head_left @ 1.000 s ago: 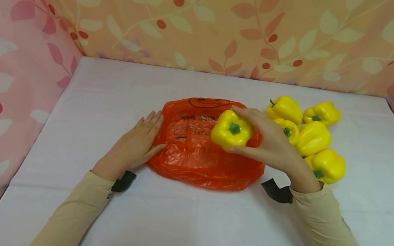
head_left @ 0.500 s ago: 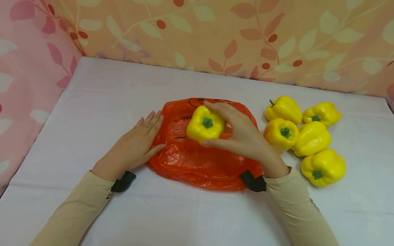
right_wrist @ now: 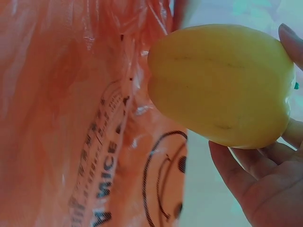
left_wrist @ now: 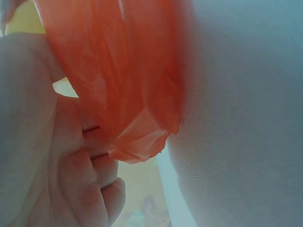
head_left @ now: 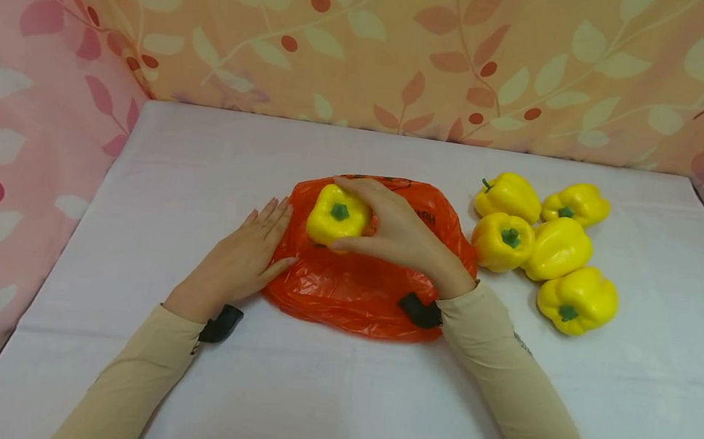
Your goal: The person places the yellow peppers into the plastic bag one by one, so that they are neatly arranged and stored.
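Observation:
My right hand (head_left: 400, 229) grips a yellow bell pepper (head_left: 338, 216) over the left part of an orange plastic bag (head_left: 350, 285). The pepper's green stem faces up toward the head camera. In the right wrist view, thumb and fingers hold the pepper (right_wrist: 222, 87) near its stem end, with the bag's printed text and smiley face beyond it. My left hand (head_left: 235, 256) has its fingers straight and rests against the bag's left edge. The left wrist view shows the bag's side (left_wrist: 118, 75) along that palm and fingers.
Several more yellow bell peppers lie grouped right of the bag, among them a front one (head_left: 577, 300) and a back one (head_left: 576, 204). A white cloth (head_left: 304, 397) covers the table. Flowered curtains (head_left: 373, 46) stand behind it and at both sides.
The right hand has carried the yellow bell pepper leftward across the bag, from its right part to its left part. The left hand stays where it was.

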Demonstrator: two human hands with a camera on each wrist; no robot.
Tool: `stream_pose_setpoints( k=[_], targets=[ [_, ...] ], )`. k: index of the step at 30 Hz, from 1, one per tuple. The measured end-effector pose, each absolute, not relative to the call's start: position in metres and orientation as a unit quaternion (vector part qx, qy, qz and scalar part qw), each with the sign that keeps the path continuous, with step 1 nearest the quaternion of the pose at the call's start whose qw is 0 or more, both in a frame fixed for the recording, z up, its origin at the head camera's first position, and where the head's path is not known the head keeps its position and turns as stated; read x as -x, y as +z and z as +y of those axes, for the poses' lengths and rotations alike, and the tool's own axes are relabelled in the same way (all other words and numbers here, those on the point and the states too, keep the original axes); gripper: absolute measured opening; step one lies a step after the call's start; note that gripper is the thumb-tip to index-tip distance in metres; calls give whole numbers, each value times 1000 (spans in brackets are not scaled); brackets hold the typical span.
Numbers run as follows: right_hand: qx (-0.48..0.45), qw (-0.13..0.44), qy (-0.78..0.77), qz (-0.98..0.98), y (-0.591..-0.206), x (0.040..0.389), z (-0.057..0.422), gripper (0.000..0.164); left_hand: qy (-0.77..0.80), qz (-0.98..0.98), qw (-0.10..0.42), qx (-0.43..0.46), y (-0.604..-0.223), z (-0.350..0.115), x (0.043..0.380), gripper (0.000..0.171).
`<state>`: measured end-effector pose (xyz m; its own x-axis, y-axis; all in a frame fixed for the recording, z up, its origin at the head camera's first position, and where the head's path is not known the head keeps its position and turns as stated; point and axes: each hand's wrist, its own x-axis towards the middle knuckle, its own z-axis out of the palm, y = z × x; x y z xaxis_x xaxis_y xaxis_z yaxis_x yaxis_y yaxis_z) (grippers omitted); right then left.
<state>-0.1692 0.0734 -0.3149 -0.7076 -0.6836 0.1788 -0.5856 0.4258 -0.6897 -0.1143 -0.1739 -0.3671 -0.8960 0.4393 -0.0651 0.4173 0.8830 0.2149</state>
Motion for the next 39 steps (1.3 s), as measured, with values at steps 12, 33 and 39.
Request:
stream_pose_setpoints(
  k=[12,33,39],
  targets=[
    [358,101,-366,853,-332,184,50,78,103,967,46,-228,-367,-174,113,79],
    [326,123,-366,863,-336,187,44,88,101,966,47,-232,-367,-174,113,79],
    [320,110,-364,868,-336,187,43,82,101,967,45,-230,-367,-174,112,79]
  ],
)
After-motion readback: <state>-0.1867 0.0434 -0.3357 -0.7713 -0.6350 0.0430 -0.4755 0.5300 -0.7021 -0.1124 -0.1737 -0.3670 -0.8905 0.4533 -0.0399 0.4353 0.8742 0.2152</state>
